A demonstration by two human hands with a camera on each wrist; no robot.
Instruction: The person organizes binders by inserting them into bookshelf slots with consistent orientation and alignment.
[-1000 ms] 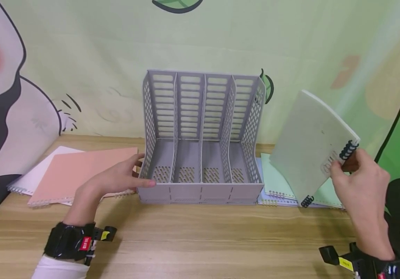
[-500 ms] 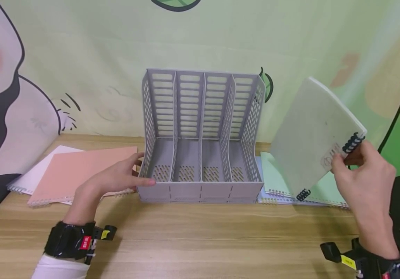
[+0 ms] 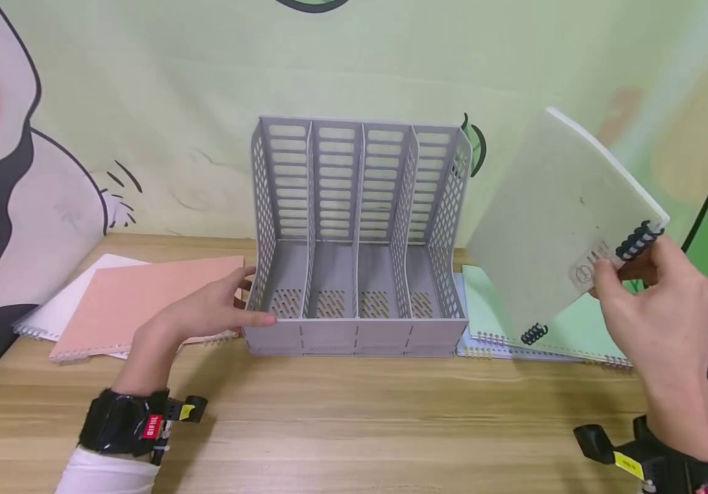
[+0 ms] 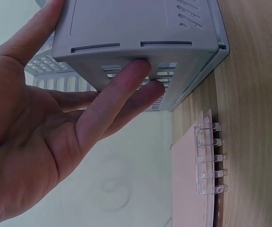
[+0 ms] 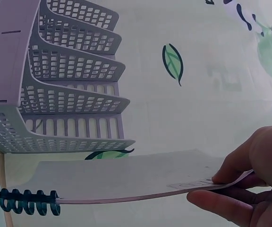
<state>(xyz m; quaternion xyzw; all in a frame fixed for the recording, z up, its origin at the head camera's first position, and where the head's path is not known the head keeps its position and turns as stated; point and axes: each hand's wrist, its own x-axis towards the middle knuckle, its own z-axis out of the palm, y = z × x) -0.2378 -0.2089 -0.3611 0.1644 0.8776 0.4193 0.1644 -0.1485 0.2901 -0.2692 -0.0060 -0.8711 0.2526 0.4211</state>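
A grey desktop file organizer [image 3: 354, 337] with several upright slots stands on the table, its slots bare. My left hand [image 3: 196, 317] holds its front left corner, thumb over the front rim and fingers against the perforated side wall, as the left wrist view [image 4: 126, 97] shows. My right hand [image 3: 659, 312] pinches a notebook [image 3: 560, 206] with a pale cover and black ring binding, thumb on the face near the printed mark. The notebook is raised and tilted to the right of the organizer. In the right wrist view the notebook [image 5: 126, 182] is seen nearly edge-on.
Left of the organizer lie a pink spiral notebook [image 3: 150, 302] and a white one [image 3: 60, 312] partly under it. On the right, a mint green notebook [image 3: 582, 333] overlaps a blue one [image 3: 474, 348]. A printed cloth [image 3: 354, 62] hangs behind the wooden table [image 3: 354, 425].
My right hand has lifted the pale notebook higher and slightly to the right, baring more of the green notebook below. My left hand has stayed at the organizer's corner.
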